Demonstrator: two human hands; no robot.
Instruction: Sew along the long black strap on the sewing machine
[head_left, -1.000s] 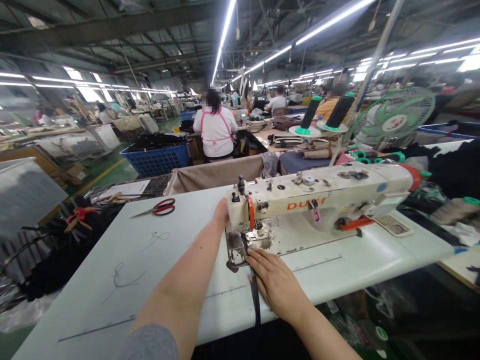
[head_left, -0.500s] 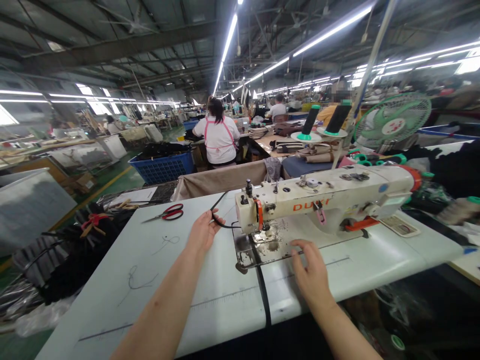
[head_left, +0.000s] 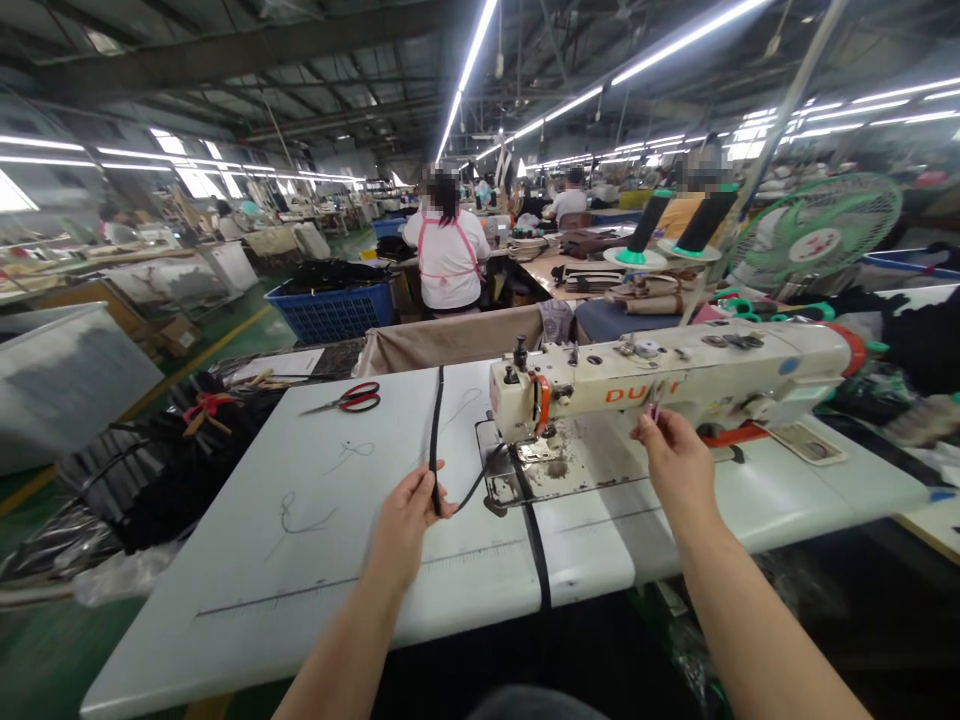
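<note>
A cream sewing machine [head_left: 675,378] stands on the white table [head_left: 247,520]. A narrow black strap [head_left: 435,420] runs from the table's far edge to my left hand [head_left: 409,515], loops under the needle area, then hangs over the front edge. My left hand is closed on the strap, left of the machine head. My right hand [head_left: 671,455] is raised in front of the machine arm, its fingertips pinched at a small pink part [head_left: 654,412] under the orange lettering.
Red-handled scissors [head_left: 354,398] lie at the table's back left. Black goods [head_left: 172,460] pile up to the left. A green fan [head_left: 817,235] and thread cones [head_left: 649,225] stand behind the machine. A person in white [head_left: 448,262] sits ahead beside a blue basket [head_left: 337,308].
My left hand pulled the strap out from behind the machine head toward me. My right hand left the strap at the needle plate and rose to the machine's front.
</note>
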